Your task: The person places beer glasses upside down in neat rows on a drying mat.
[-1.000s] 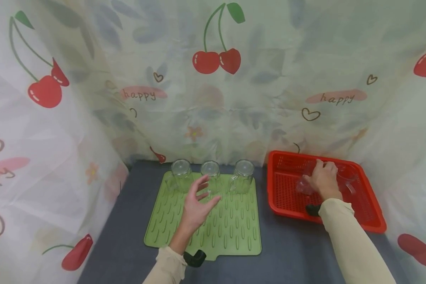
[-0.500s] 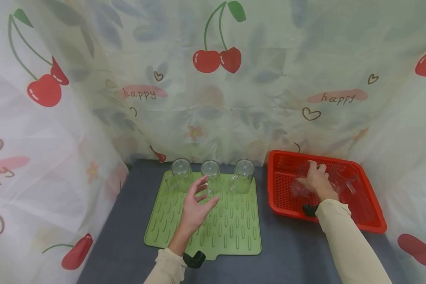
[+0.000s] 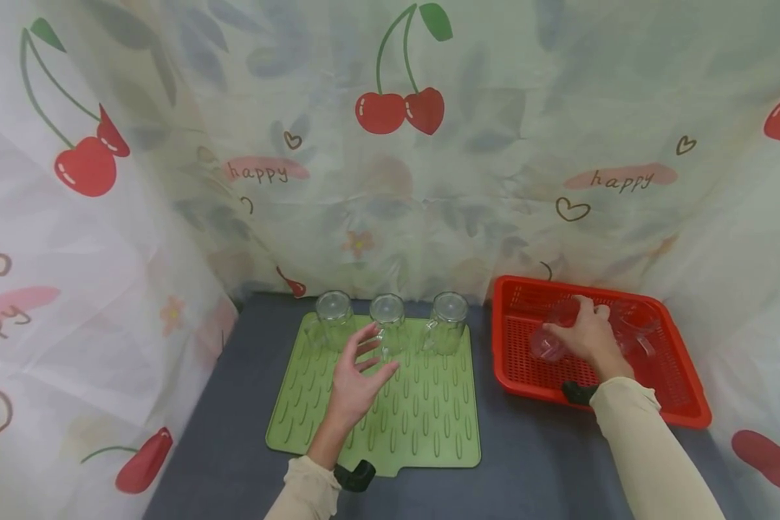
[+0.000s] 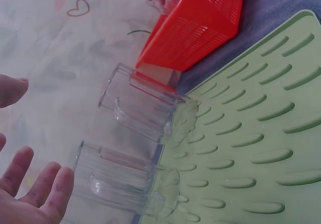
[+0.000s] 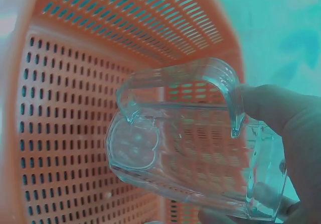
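Note:
My right hand [image 3: 590, 336] is down in the red basket [image 3: 520, 328], gripping a clear glass mug [image 5: 200, 153] near its rim end. In the right wrist view that mug lies sideways, its handle uppermost and its patterned base away from the fingers. My left hand [image 3: 354, 383] hovers over the green drying mat [image 3: 422, 415], fingers spread and holding nothing. Three clear mugs stand upside down along the mat's back edge: a left mug [image 3: 335, 318], a middle mug [image 3: 387, 314] partly behind my left fingertips, and a right mug [image 3: 448, 321].
More clear glassware [image 3: 637, 332] lies at the right inside the basket, its outline hard to make out. A dark grey table [image 3: 234, 426] lies beneath everything. Printed curtains [image 3: 403, 180] enclose the back and both sides, close behind the mugs and basket.
My right hand has shifted a little left within the basket, and the mug it holds has moved slightly with it. My left hand and the mugs on the mat have stayed almost still.

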Available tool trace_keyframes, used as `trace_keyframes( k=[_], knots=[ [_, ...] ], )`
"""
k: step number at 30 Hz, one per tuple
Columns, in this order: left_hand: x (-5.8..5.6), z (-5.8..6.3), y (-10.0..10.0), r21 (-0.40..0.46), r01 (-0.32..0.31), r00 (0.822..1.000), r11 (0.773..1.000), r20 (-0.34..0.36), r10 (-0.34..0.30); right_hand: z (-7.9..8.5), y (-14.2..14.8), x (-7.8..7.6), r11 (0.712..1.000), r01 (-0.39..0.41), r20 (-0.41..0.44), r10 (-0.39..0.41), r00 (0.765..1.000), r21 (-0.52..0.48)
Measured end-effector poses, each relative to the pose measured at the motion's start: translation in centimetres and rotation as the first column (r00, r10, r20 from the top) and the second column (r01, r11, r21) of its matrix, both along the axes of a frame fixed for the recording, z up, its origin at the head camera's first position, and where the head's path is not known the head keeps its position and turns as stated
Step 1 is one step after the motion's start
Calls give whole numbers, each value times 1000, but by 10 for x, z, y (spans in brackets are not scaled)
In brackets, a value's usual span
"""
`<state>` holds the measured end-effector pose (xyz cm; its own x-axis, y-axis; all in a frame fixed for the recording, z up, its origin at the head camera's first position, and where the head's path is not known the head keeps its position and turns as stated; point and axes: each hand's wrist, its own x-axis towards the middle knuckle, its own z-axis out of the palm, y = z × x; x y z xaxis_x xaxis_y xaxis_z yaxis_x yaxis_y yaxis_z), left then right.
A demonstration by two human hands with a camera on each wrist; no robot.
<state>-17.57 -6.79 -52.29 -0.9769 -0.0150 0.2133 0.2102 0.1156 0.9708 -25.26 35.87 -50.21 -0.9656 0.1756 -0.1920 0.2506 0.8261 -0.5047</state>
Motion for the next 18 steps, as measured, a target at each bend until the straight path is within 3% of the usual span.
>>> trace_keyframes(
  k=[18],
  knots=[
    [3, -4, -4, 22, 4, 1000, 1000, 14, -4, 40, -20, 35, 999, -24, -246, 13, 969, -41]
  ],
)
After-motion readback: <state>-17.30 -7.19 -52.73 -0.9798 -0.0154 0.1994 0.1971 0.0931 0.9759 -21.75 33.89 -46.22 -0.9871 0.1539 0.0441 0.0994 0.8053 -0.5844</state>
